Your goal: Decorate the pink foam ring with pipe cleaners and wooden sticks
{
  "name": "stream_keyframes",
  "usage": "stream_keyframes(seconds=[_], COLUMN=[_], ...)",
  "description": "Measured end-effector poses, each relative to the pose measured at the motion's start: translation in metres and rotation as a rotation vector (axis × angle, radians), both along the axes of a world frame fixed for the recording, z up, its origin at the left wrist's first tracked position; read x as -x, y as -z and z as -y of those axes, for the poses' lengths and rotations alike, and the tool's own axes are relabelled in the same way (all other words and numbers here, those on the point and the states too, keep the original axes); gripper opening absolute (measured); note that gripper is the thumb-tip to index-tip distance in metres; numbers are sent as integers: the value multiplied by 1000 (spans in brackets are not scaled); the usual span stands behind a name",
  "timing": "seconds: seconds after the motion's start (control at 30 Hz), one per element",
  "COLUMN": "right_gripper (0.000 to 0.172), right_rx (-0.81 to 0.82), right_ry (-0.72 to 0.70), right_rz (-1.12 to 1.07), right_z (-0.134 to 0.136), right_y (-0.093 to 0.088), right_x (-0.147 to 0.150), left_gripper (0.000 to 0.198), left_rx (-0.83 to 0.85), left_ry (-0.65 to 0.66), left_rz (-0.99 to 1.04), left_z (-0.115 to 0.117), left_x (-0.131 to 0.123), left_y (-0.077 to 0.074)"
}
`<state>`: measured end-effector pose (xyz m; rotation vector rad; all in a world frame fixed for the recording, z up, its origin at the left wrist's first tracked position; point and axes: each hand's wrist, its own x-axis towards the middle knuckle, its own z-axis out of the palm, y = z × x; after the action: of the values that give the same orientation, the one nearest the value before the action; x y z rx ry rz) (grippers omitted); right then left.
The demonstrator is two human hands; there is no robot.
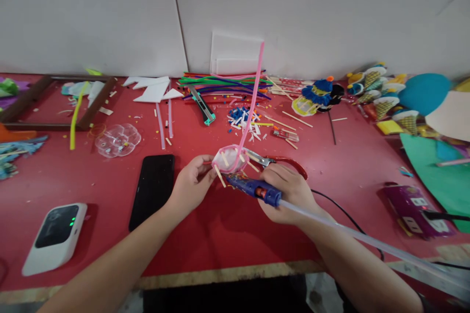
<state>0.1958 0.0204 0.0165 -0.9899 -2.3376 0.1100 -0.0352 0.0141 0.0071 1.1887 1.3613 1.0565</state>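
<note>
My left hand (194, 181) pinches the left edge of a small craft piece (230, 160), a pale disc rimmed with pink pipe cleaner and set with several short wooden sticks. One long pink pipe cleaner (253, 93) rises from it, leaning right. In my right hand (286, 190) is a blue hot glue gun (253, 188), its nozzle close to the near edge of the disc; I cannot tell whether it touches. A long clear glue stick (352, 234) trails from the gun's rear. Scissors with red handles (293, 161) lie behind my right hand, partly hidden.
A black phone (153, 188) and a white device with a screen (57, 237) lie to the left. Behind are a utility knife (201, 105), coloured pipe cleaners (220, 83) and cut scraps (244, 120). A purple power socket box (414, 208) stands right, with a black cord (341, 210) nearby.
</note>
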Motion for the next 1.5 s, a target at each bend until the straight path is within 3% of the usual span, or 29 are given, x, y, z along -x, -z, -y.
stream_keyframes(seconds=[0.63, 1.03, 1.5], right_gripper=[4, 4, 12], right_rx=[-30, 11, 51], right_ry=[61, 108, 88], right_rz=[63, 80, 4], right_z=[3, 3, 2], right_y=[-3, 1, -4], right_x=[-3, -5, -8], left_gripper=[28, 29, 26], left_rx=[-21, -93, -85], left_ry=[33, 17, -99], left_rz=[-35, -176, -95], left_z=[2, 4, 4], left_x=[0, 0, -2], left_y=[1, -1, -4])
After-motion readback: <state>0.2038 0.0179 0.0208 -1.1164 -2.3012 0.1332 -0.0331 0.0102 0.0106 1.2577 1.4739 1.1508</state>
